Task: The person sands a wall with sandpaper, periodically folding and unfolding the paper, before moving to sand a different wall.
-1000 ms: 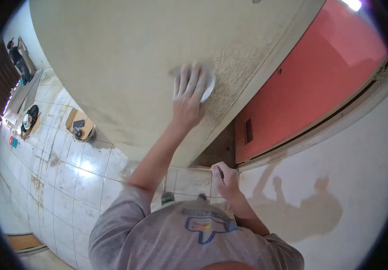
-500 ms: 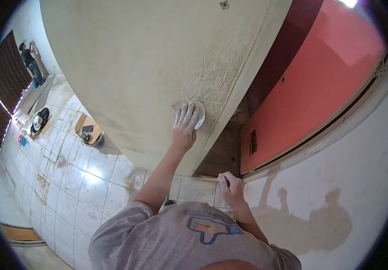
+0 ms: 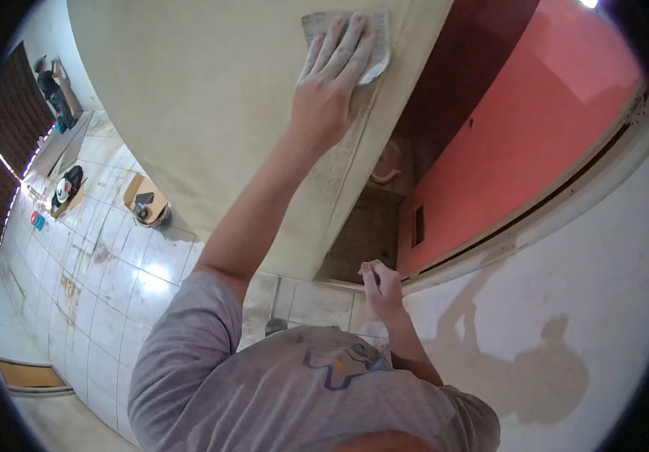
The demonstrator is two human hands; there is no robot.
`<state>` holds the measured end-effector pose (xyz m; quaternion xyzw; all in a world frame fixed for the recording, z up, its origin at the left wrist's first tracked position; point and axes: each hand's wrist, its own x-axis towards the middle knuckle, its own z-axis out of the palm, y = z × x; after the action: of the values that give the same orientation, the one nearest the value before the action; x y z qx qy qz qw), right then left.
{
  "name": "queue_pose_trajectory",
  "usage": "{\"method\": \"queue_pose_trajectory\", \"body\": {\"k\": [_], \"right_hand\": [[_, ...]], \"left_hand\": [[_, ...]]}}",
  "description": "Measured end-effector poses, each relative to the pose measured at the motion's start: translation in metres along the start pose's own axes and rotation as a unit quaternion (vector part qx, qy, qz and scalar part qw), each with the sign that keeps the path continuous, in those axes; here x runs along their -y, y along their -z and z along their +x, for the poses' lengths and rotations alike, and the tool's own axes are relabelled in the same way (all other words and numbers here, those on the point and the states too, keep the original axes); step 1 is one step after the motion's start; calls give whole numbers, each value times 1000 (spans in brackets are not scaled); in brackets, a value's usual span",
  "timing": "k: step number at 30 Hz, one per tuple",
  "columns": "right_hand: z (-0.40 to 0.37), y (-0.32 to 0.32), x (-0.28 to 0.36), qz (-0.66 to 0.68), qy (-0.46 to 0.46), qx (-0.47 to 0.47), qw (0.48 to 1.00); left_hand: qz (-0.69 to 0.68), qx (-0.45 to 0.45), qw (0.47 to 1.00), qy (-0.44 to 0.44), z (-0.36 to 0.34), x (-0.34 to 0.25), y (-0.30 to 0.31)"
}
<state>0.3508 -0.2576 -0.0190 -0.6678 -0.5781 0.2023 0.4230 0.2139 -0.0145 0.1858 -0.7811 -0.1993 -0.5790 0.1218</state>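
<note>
My left hand (image 3: 327, 90) presses a piece of sandpaper (image 3: 381, 47) flat against the pale wall (image 3: 196, 105), high up near its right edge. The fingers lie over the sheet, which has printing on its back and a curled lower right corner. White dust coats both hands. Low by the doorway, my right hand (image 3: 383, 288) is closed, thumb against the curled fingers; a small thing seems to be pinched there, too small to name.
Right of the wall is a doorway with a red door (image 3: 482, 162). A cardboard box (image 3: 140, 192) with things in it stands on the stained tile floor (image 3: 125, 301). Farther off, a person (image 3: 55, 94) works at another wall, near a red and blue container (image 3: 37, 220).
My left hand has slid the sandpaper up the wall and to the right, the arm now stretched out. The right hand sits slightly higher, still closed.
</note>
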Motion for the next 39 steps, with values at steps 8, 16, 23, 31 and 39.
{"method": "queue_pose_trajectory", "body": {"k": [8,16,23,31,39], "right_hand": [[-7,8,-23,22,32,-26,999],[-24,15,-49,-2,19,-29,999],[-31,-6,-61,-11,-6,-24,1000],[-30,-15,-49,-20,19,-62,998],[-44,-34,-47,-25,-29,-105,994]], "left_hand": [[-35,91,985,141,-205,-20,-67],[-53,-3,985,163,-269,-27,-34],[-20,-93,995,39,-77,0,-4],[-54,105,991,69,-213,15,-63],[-168,137,966,138,-262,-6,-15]]}}
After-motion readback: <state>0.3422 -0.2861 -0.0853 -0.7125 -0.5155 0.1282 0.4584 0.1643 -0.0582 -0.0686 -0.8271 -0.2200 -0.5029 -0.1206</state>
